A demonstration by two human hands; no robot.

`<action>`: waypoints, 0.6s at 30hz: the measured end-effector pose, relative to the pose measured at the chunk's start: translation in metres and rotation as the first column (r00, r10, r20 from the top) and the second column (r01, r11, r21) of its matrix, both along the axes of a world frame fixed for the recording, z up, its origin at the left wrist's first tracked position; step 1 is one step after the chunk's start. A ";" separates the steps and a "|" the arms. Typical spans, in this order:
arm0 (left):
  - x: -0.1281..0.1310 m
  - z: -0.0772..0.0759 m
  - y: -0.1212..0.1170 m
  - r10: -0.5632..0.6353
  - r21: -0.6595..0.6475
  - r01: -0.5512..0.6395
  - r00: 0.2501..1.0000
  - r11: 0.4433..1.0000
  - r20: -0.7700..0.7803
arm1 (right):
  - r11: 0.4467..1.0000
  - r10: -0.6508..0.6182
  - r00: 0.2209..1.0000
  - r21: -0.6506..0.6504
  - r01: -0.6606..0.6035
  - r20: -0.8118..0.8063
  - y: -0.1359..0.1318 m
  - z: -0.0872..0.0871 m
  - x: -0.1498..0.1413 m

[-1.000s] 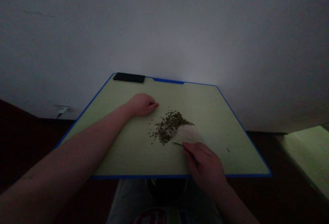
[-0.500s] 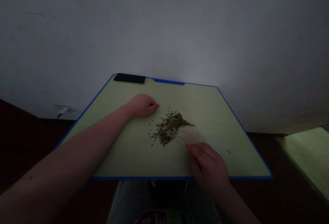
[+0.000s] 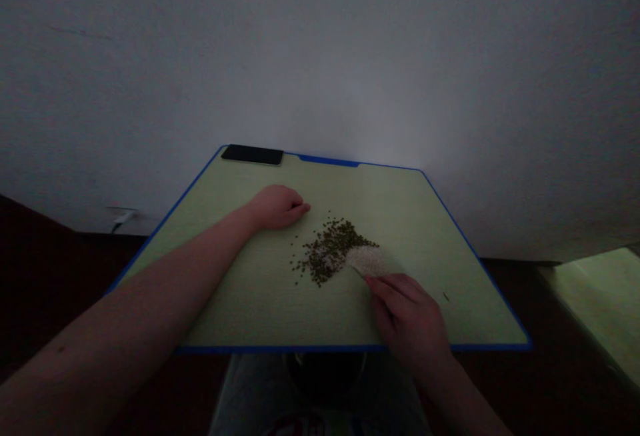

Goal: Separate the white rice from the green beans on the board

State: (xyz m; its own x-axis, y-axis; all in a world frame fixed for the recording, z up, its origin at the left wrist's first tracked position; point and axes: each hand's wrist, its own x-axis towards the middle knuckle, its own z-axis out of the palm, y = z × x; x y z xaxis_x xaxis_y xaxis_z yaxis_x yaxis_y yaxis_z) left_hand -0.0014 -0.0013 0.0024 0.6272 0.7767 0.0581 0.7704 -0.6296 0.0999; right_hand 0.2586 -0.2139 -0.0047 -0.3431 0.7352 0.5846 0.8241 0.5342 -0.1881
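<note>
A loose pile of small dark green beans (image 3: 333, 249), with pale grains mixed in, lies on the yellow-green tabletop (image 3: 250, 316). Against its right side sits a heap of whitish grains that look like rice (image 3: 369, 259). My right hand (image 3: 413, 313) pinches a thin stick (image 3: 359, 272), whose tip meets the near edge of the white heap. Most of that stick is hidden by my fingers. Left of the beans and apart from them, my left hand (image 3: 279, 207) rests on the tabletop with its fingers curled closed; nothing shows in it.
A dark phone (image 3: 253, 155) lies at the far left corner of the blue-edged table. At the right lies a small dark sliver (image 3: 446, 297). The wall (image 3: 320, 56) rises behind the table. Beneath the near edge, a dark round container (image 3: 325, 373) shows between my legs.
The stick in my right hand has shifted slightly right, its tip now at the white heap's near edge. My left hand has stayed in place.
</note>
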 end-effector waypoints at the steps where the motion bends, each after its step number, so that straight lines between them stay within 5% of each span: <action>1: 0.000 0.000 0.000 0.004 -0.002 -0.004 1.000 1.000 -0.006 | 1.000 0.012 1.000 0.006 -0.012 -0.014 -0.001 0.000 -0.001; 8: 0.001 0.002 -0.001 0.008 0.007 -0.008 1.000 1.000 -0.025 | 0.989 0.141 0.989 -0.032 -0.143 -0.041 -0.007 0.001 -0.020; 18: -0.001 -0.001 0.000 -0.003 -0.002 0.003 1.000 1.000 -0.014 | 1.000 0.023 1.000 0.018 -0.023 0.018 0.000 -0.002 -0.004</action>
State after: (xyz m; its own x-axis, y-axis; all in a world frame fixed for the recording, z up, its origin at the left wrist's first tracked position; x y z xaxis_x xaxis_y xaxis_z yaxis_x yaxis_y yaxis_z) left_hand -0.0022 -0.0009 0.0015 0.6306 0.7746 0.0479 0.7696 -0.6321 0.0901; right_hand 0.2544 -0.2138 -0.0067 -0.3706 0.7161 0.5916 0.8148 0.5564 -0.1631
